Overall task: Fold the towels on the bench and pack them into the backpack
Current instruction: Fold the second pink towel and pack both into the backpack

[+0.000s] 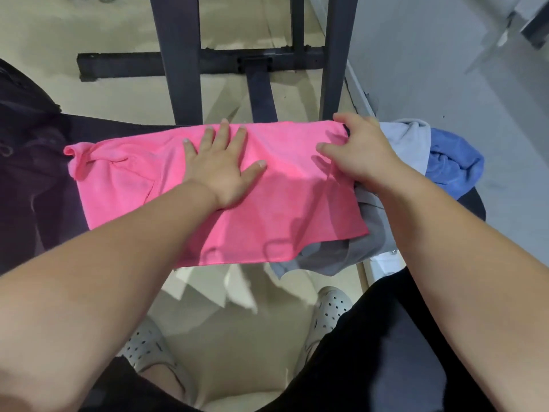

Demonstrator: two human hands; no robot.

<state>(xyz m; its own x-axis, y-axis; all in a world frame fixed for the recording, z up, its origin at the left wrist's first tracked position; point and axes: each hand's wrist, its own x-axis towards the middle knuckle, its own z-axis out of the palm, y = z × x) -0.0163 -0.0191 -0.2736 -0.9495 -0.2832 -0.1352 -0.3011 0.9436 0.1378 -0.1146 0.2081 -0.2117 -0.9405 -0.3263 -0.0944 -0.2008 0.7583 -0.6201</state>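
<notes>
Pink towel [267, 209] lies spread across the dark bench [474, 203], its near edge hanging a little over the front and its left end bunched into a small twist beside a dark fabric mass that is probably the backpack [35, 173]; whether that bag is open cannot be told from here. The towel sits on top of the pile for a reason: a grey towel [356, 248] pokes out from under its right near corner, and a pale towel [407, 141] and a blue towel [454, 165] wait crumpled at the right end of the bench, so this one looks like the piece being folded now. The left hand [222, 171] rests flat on the middle of the cloth, most likely as an anchor so that the fabric does not slide while the other end is lifted or drawn over. Its fingers [224, 135] are straight and fanned wide, the thumb out to the side, palm down and pressing, holding nothing. The right hand [362, 153] is at the towel's far right corner, where a fold would naturally begin. Its fingers [344, 117] curl over the far edge of the cloth while the thumb [326, 150] lies on top, so it pinches the pink fabric between them, narrow and closed on the corner. No fold line shows yet across the middle, and nothing appears packed, so the job seems early.
</notes>
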